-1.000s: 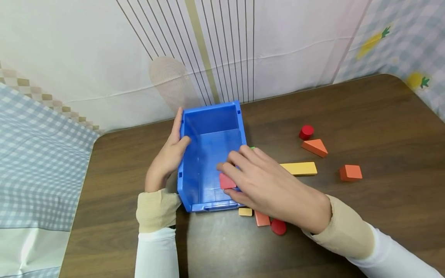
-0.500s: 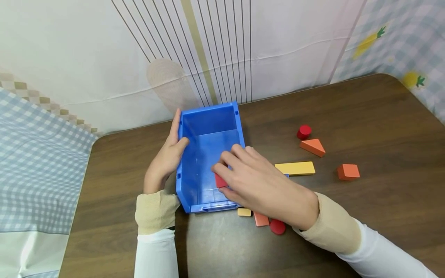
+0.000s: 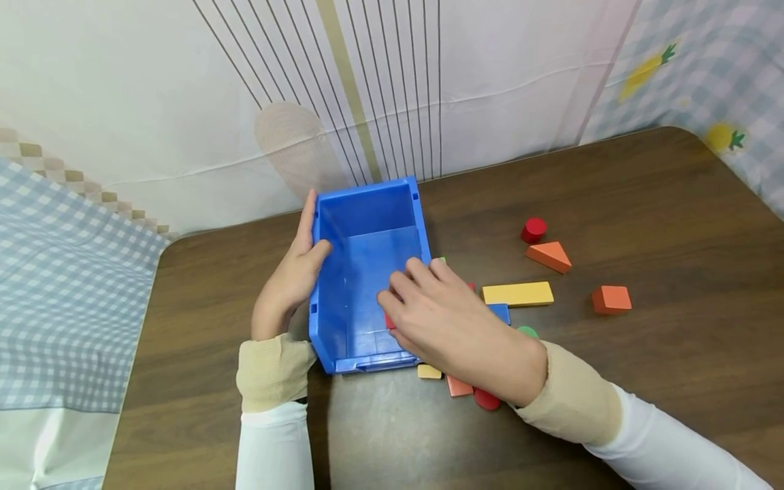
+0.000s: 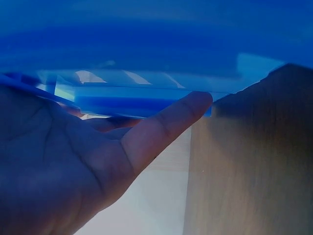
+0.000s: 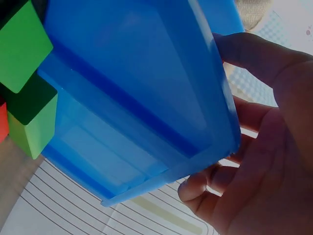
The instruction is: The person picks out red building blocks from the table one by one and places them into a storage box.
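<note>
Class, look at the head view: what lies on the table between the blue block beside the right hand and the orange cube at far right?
In the head view, the yellow plank lies between the blue block and the orange cube; the rest is bare brown table.

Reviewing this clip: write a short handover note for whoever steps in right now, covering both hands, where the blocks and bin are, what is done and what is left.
Left hand: grips the left wall of the blue plastic bin, thumb over the rim.
Right hand: reaches over the right wall, holding a red wooden block low inside the bin.
Done: nothing else shows inside the bin.
Left: red block not released; on the brown table, the yellow plank, orange wedge, orange cube, red cylinder and small pieces by the right wrist.
</note>
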Available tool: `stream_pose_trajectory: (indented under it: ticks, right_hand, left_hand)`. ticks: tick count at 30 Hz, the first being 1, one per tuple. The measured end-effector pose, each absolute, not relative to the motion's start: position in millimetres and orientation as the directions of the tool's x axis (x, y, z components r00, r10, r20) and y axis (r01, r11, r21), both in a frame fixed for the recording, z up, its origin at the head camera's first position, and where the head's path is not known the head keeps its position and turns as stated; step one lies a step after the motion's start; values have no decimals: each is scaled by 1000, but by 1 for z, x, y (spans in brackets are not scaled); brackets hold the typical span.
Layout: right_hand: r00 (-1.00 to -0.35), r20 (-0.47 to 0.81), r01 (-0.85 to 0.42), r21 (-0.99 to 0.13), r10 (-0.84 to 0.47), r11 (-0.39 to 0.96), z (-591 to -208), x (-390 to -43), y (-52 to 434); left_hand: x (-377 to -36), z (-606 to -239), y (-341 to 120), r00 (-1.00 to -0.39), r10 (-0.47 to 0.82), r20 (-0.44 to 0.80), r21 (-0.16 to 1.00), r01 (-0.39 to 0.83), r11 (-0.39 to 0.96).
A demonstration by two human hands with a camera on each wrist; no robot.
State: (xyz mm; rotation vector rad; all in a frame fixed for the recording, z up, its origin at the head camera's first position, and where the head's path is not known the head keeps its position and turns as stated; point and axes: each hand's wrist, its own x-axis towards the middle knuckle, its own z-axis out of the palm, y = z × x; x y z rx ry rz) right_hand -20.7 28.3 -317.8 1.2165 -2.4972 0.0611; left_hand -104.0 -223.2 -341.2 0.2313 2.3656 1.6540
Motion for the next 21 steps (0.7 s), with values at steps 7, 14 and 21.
stream_pose_trajectory:
  ticks: [7, 14, 21]
  right_hand:
    - [-577, 317, -761, 128, -753, 636, -319, -20, 27]
    - [-568, 323, -749, 180, -757, 638, -325, -20, 22]
    - [-560, 314, -744, 216, -766, 632, -331, -21, 19]
  left_hand:
    - [-105, -341, -222, -960, 256, -116, 929, -14, 369]
    - [-105, -341, -222, -961, 249, -118, 927, -16, 376]
    - [-106, -341, -222, -962, 251, -108, 927, -7, 374]
